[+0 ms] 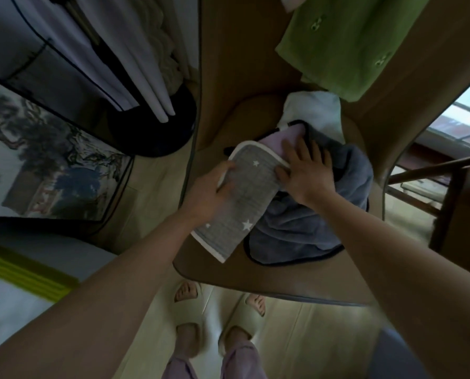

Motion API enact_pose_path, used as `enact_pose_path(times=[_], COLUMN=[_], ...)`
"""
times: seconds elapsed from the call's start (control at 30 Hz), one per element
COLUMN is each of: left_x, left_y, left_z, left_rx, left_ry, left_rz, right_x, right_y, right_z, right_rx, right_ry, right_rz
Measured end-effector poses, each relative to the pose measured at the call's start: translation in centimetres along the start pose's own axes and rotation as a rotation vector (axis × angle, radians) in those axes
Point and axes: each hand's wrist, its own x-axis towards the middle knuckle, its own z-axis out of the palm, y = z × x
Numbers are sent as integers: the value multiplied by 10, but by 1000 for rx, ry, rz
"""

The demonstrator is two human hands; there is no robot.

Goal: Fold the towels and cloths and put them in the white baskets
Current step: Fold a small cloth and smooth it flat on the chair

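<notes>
Grey star-print cloth with white trim [236,203] lies on brown table [283,277], overlapping rumpled blue-grey towel [310,214]. Left hand [214,190] pinches its left edge; right hand [302,170] pressed flat, fingers spread, at far right corner. Advice: align trims, smooth, then crease. White baskets not visible.

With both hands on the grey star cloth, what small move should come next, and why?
Probably fold the grey star cloth in half: the left hand grips its edge, the right hand presses its far end, and it lies long and flat, partly over the blue towel.
</notes>
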Motion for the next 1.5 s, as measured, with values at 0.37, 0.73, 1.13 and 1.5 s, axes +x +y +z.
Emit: enact_pose_path(times=[0.37, 0.73, 1.13, 1.5], left_x=[-8, 18, 22, 9], left_y=[9, 15, -11, -27], left_z=[21, 21, 23, 44], left_rx=[252, 343, 889, 840], left_ry=[107, 135, 158, 177], left_rz=[157, 121, 333, 122], right_x=[-85, -64, 32, 71], right_y=[34, 13, -22, -37], right_z=[29, -9, 7, 31], right_rx=[116, 103, 9, 21], right_ry=[-35, 230, 115, 243], right_rz=[266, 108, -258, -416])
